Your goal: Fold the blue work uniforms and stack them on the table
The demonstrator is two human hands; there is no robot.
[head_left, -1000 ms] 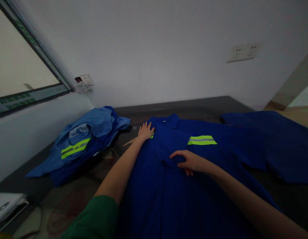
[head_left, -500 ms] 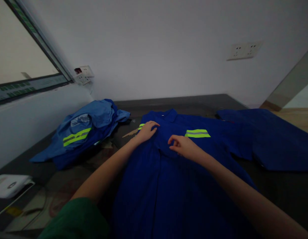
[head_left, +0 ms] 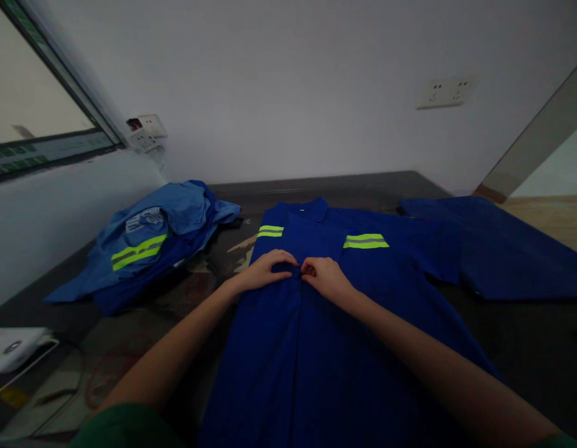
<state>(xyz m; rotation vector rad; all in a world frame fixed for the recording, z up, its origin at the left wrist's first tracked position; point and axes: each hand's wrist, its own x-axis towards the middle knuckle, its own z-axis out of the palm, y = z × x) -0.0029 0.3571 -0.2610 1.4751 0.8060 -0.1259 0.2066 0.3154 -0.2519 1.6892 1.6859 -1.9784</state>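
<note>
Shirt (head_left: 319,361) lies spread beneath both hands, its front seam running nearer the body from between the fingertips. Left hand (head_left: 267,271) and right hand (head_left: 329,277) nearly meet; whether either pinches cloth, I cannot tell. Light, level fingertips would best keep the seam straight.

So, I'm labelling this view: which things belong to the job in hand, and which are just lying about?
In use:
blue shirt, spread out, with the left grip and right grip at its front opening
dark table, beneath it

Apparently just lying about:
heap of clothes, at the left
blue cloth, at the right
white device, near the left edge
</note>
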